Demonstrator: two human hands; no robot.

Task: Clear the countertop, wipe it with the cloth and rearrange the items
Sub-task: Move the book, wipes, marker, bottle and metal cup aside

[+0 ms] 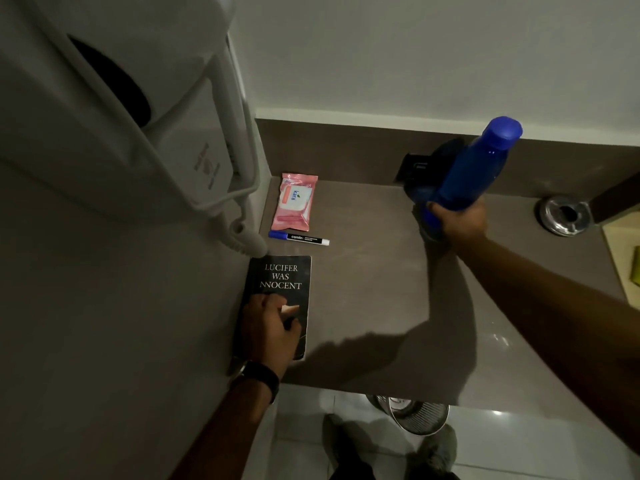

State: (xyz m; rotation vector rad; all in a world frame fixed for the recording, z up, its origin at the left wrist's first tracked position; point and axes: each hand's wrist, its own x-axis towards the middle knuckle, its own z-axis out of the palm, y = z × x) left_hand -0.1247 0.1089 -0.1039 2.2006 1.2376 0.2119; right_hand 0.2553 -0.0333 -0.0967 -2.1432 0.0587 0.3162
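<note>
While right hand [459, 221] grips bottle [474, 168], left hand [268, 323] presses book [280, 278].

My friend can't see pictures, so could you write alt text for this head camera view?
A person's right hand grips a tilted blue bottle above a brown countertop, while the left hand rests on a black book. A marker and pink wipes packet lie beyond the book.

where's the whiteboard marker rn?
In the head view the marker lies flat on the countertop, left side near the wall, between the pink wipes pack behind it and the black book in front of it.
</note>
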